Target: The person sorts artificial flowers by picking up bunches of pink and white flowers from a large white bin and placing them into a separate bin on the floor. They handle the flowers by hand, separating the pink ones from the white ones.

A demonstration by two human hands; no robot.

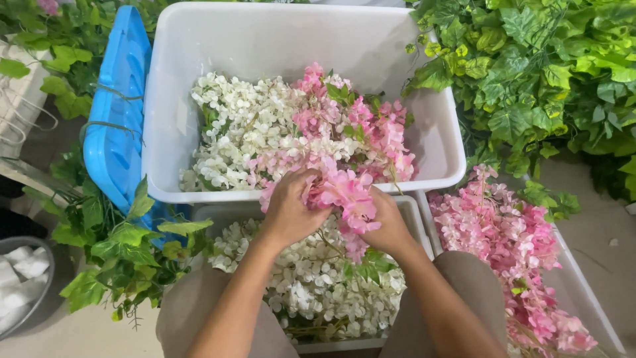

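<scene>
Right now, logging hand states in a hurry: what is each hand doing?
Left hand: closed on the pink flower sprig.
Right hand: closed on the same sprig, from the other side.

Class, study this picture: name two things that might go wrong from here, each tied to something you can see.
1. Both hands, left hand and right hand, grip the pink flower cluster; pulling may tear petals off.
2. It hangs over the lower bin of white flowers, so loose pink petals might fall in and mix.
</scene>
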